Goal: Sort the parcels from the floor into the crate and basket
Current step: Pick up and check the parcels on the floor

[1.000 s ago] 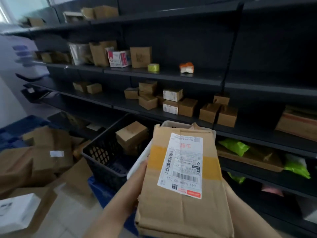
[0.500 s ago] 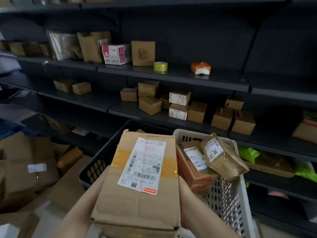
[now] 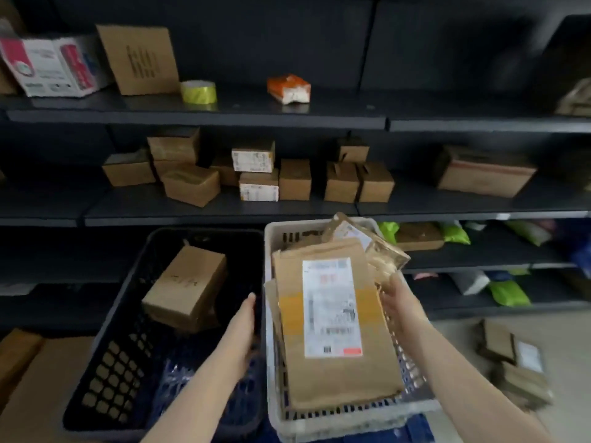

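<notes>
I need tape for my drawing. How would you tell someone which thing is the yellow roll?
Look at the dark shelving and find the highest shelf in view. Between the flat brown cardboard box standing upright and the orange packet sits the tape roll. It is the only round, shiny yellow thing there.

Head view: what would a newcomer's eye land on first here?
A flat brown parcel with a white label lies on top in the white basket, flanked by the left hand and right hand. Beside it on the left, a black crate holds a cardboard box.
</notes>
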`<action>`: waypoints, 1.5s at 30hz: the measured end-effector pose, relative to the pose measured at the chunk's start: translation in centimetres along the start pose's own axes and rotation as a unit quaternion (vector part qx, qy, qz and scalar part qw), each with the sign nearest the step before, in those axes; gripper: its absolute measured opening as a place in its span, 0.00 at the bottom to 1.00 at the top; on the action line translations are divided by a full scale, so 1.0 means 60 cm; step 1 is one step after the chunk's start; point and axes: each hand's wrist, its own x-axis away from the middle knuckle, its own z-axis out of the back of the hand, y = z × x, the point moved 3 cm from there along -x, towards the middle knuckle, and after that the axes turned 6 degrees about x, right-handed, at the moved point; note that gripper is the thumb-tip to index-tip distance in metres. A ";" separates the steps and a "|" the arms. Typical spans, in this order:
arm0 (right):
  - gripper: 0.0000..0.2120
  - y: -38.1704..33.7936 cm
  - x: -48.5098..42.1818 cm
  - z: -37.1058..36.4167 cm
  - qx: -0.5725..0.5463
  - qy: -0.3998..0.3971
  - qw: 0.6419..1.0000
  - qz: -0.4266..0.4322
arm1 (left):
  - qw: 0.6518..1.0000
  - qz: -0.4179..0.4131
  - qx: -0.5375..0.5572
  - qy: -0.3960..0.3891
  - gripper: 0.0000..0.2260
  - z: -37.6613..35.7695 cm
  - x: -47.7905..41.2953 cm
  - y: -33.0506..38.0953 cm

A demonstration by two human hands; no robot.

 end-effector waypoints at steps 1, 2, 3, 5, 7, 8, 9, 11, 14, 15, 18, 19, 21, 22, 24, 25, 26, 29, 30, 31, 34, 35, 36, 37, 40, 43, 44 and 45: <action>0.27 0.003 0.008 0.020 -0.034 0.005 0.999 0.002 | 1.000 -0.007 0.003 -0.017 0.23 0.004 0.000 0.000; 0.27 0.009 0.025 0.040 -0.045 -0.003 0.999 0.011 | 0.999 0.004 0.005 -0.039 0.23 0.006 -0.002 -0.005; 0.27 0.019 0.037 0.061 -0.031 -0.014 0.999 0.015 | 0.997 0.023 0.008 -0.071 0.23 0.007 0.000 -0.014; 0.28 0.043 0.076 0.081 0.045 -0.082 0.996 0.012 | 0.989 0.056 -0.014 -0.136 0.21 0.006 0.009 -0.042; 0.35 0.076 0.112 0.068 0.139 -0.189 0.972 -0.002 | 0.979 0.040 -0.068 -0.188 0.21 -0.008 0.023 -0.069; 0.41 0.088 0.128 0.053 0.178 -0.226 0.958 -0.002 | 0.973 0.023 -0.094 -0.210 0.24 -0.017 0.029 -0.079; 0.46 0.097 0.137 0.040 0.202 -0.237 0.950 0.012 | 0.969 -0.001 -0.113 -0.220 0.27 -0.026 0.037 -0.085; 0.47 0.100 0.145 0.027 0.208 -0.173 0.962 0.034 | 0.963 -0.028 -0.145 -0.224 0.27 -0.035 0.049 -0.082; 0.40 0.086 0.149 0.050 0.120 -0.116 0.985 0.030 | 0.950 -0.075 -0.185 -0.242 0.32 -0.050 0.058 -0.059; 0.39 0.080 0.148 0.067 0.085 -0.101 0.991 0.024 | 0.945 -0.092 -0.197 -0.243 0.33 -0.059 0.061 -0.047; 0.38 0.071 0.131 0.122 0.016 -0.021 1.000 0.002 | 0.928 -0.133 -0.209 -0.278 0.18 -0.106 0.059 -0.023; 0.39 0.066 0.123 0.137 0.011 0.011 1.000 -0.005 | 0.917 -0.162 -0.232 -0.282 0.14 -0.124 0.052 -0.019; 0.40 0.051 0.101 0.155 0.047 0.064 0.997 -0.002 | 0.875 -0.234 -0.333 -0.264 0.16 -0.148 0.030 -0.021; 0.40 0.044 0.088 0.161 0.096 0.086 0.992 0.007 | 0.844 -0.264 -0.405 -0.232 0.22 -0.152 0.010 -0.028; 0.36 0.031 0.071 0.157 0.238 0.097 0.966 0.033 | 0.773 -0.288 -0.541 -0.164 0.30 -0.144 -0.027 -0.045; 0.34 0.029 0.063 0.146 0.302 0.070 0.950 0.042 | 0.746 -0.285 -0.583 -0.149 0.32 -0.137 -0.040 -0.056; 0.34 0.031 0.056 0.132 0.344 0.033 0.938 0.042 | 0.730 -0.278 -0.607 -0.144 0.33 -0.130 -0.049 -0.066; 0.28 0.033 0.037 0.112 0.394 -0.009 0.918 0.030 | 0.729 -0.281 -0.604 -0.159 0.32 -0.122 -0.058 -0.083; 0.23 0.030 0.035 0.118 0.382 0.004 0.924 0.026 | 0.738 -0.290 -0.586 -0.168 0.31 -0.124 -0.056 -0.081; 0.19 0.027 0.037 0.129 0.358 0.030 0.933 0.025 | 0.745 -0.302 -0.568 -0.174 0.30 -0.129 -0.050 -0.076; 0.14 0.037 0.055 0.184 0.308 0.179 0.934 0.037 | 0.723 -0.395 -0.544 -0.157 0.23 -0.156 -0.022 -0.052; 0.14 0.045 0.066 0.200 0.294 0.193 0.936 0.032 | 0.731 -0.402 -0.526 -0.167 0.20 -0.172 -0.009 -0.045; 0.14 0.055 0.075 0.212 0.291 0.177 0.940 0.023 | 0.744 -0.393 -0.505 -0.192 0.18 -0.191 0.006 -0.041; 0.14 0.067 0.084 0.223 0.296 0.143 0.944 0.006 | 0.753 -0.381 -0.488 -0.223 0.17 -0.213 0.018 -0.042; 0.14 0.110 0.109 0.279 0.355 0.074 0.931 -0.047 | 0.727 -0.379 -0.483 -0.309 0.13 -0.295 0.054 -0.072; 0.14 0.146 0.127 0.376 0.343 0.103 0.931 -0.076 | 0.699 -0.374 -0.486 -0.367 0.11 -0.388 0.087 -0.126; 0.15 0.157 0.130 0.414 0.327 0.116 0.934 -0.088 | 0.687 -0.374 -0.493 -0.381 0.12 -0.420 0.096 -0.147; 0.16 0.167 0.129 0.454 0.316 0.130 0.934 -0.100 | 0.670 -0.375 -0.504 -0.395 0.13 -0.453 0.101 -0.169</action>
